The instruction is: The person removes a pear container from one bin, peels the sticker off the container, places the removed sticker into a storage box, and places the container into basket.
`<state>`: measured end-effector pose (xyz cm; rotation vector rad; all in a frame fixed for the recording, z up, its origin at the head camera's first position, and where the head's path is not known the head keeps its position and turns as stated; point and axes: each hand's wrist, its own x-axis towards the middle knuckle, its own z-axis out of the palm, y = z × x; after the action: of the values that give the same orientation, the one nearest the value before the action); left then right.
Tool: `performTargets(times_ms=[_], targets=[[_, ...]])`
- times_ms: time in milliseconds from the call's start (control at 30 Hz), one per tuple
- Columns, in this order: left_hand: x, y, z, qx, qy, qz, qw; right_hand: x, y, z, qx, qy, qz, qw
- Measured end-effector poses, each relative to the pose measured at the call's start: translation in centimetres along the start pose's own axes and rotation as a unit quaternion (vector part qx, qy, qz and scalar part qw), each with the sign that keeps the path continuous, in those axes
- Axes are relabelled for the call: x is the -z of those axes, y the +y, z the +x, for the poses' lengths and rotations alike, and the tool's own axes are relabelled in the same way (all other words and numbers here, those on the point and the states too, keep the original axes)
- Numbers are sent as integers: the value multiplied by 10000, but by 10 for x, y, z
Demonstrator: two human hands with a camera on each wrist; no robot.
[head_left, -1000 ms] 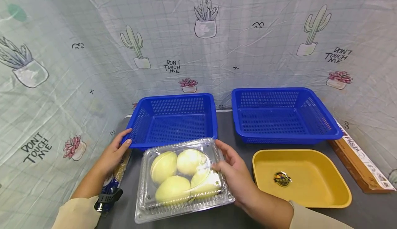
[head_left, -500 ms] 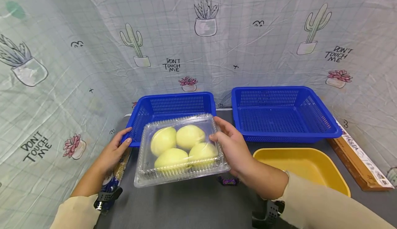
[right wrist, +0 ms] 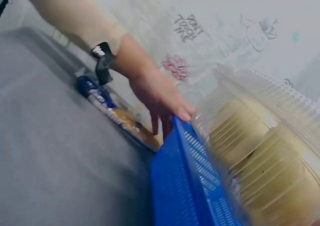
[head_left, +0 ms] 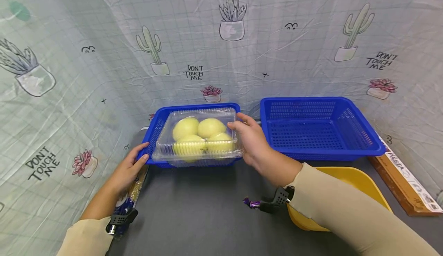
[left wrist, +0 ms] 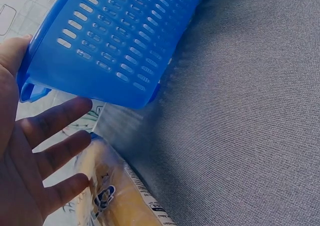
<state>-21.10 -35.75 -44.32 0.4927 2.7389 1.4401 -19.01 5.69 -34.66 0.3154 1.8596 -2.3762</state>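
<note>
My right hand grips the right side of a clear plastic clamshell box, thumb on its lid. Inside are several pale yellow round fruits. The box hangs over the left blue basket, tilted, with its near edge overlapping the basket's front rim in the head view. My left hand holds that basket's front left corner. In the left wrist view the thumb lies at the rim, and the other fingers spread straight below it. The right wrist view shows the box close over the basket's rim.
A second blue basket stands to the right. Before it sits a yellow tray, partly behind my right sleeve. A pasta box lies at far right. A small purple wrapped candy and a blue-and-yellow packet lie on the grey table.
My right hand has carried the fruit box away from me, up and over the left basket. The purple candy and more table have come into view. My left hand stays at the basket's corner.
</note>
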Motion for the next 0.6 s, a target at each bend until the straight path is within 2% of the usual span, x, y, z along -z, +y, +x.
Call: performTargets(times_ms=[133, 333, 600], targets=[[1, 0, 0, 66, -35, 58, 10000, -10, -4, 14, -42, 170, 256, 9995], [0, 2, 0, 136, -60, 36, 9999, -24, -7, 36, 117, 417, 491, 9979], [-1, 3, -1, 320, -104, 8, 9994, -36, 4, 68, 316, 524, 618, 9962]])
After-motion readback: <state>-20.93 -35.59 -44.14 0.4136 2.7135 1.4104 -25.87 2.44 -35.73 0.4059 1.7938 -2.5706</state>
